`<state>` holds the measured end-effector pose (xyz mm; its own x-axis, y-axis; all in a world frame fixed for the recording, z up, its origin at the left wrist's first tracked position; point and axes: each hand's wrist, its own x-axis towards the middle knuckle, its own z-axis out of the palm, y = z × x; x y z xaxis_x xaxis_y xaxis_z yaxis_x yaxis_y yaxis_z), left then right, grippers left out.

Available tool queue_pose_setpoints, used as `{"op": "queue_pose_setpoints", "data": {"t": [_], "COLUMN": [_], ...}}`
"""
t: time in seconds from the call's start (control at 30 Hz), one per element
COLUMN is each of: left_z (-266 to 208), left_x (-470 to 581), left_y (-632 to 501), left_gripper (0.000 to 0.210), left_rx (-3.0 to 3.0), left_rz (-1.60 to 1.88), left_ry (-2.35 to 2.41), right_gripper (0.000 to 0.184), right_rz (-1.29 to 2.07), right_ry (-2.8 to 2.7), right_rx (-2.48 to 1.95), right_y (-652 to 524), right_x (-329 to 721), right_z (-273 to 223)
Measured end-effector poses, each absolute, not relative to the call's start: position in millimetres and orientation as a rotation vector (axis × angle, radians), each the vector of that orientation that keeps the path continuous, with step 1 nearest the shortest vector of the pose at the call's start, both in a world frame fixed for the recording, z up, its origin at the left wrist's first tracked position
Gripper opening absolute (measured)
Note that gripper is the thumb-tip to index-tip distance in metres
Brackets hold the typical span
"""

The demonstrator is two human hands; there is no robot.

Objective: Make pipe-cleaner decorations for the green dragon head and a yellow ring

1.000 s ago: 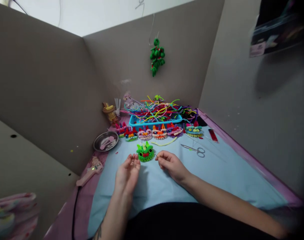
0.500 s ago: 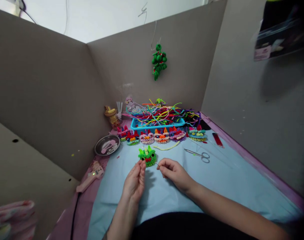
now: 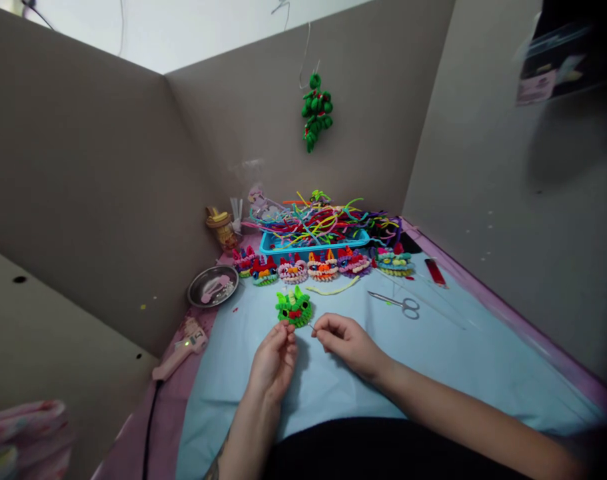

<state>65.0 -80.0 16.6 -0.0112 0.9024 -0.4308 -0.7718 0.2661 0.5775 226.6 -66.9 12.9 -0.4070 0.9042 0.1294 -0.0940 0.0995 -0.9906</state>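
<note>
Your left hand [image 3: 273, 360] has moved from left of the green toy [image 3: 298, 306] to its front edge | fingertips together, grip unclear | right hand [image 3: 347, 341] pinches a thin stick [image 3: 311, 326], likely for fine control | toy just past your fingertips | scissors [image 3: 400, 305] at right, seemingly kept reachable | toy row [image 3: 323, 267] behind, probably set aside

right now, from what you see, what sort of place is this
Probably a handicraft workstation: a blue tray heaped with what look like pipe cleaners, a pink glue gun, and a fuzzy green animal head among the signs.
</note>
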Motion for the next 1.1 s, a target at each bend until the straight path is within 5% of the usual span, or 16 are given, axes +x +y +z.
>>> {"op": "queue_pose_setpoints", "data": {"t": [1.1], "left_z": [1.3], "left_x": [64.3], "left_y": [-79.2], "left_gripper": [0.033], "left_rx": [0.594], "left_rz": [1.337], "left_ry": [0.774], "right_gripper": [0.013], "right_rz": [1.128], "right_ry": [-1.859], "right_rx": [-0.988], "right_y": [-72.8], "right_x": [221.5], "right_z": [14.8]}}
